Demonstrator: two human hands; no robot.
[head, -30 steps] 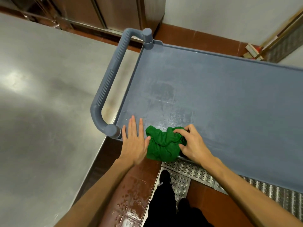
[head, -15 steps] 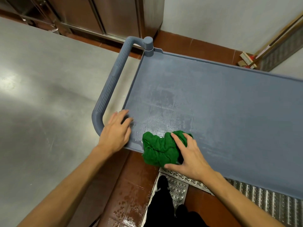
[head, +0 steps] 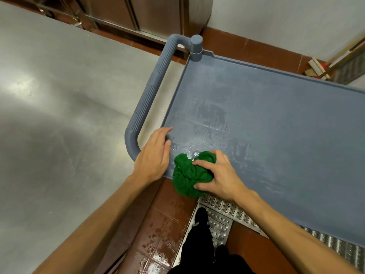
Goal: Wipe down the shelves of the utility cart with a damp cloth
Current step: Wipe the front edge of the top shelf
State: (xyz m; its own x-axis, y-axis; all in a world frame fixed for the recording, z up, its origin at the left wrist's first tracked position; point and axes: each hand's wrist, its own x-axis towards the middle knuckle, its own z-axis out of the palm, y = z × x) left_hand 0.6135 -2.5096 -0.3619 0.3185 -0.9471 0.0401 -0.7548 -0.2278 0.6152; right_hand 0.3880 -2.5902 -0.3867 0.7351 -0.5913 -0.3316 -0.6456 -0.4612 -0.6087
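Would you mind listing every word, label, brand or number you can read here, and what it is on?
None: no lettering shows on the cart shelf, its handle, the green cloth, the steel table or the brush.

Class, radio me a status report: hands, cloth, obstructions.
Right hand grips crumpled green cloth on grey plastic cart shelf. Left hand rests on shelf corner. Nothing blocking.
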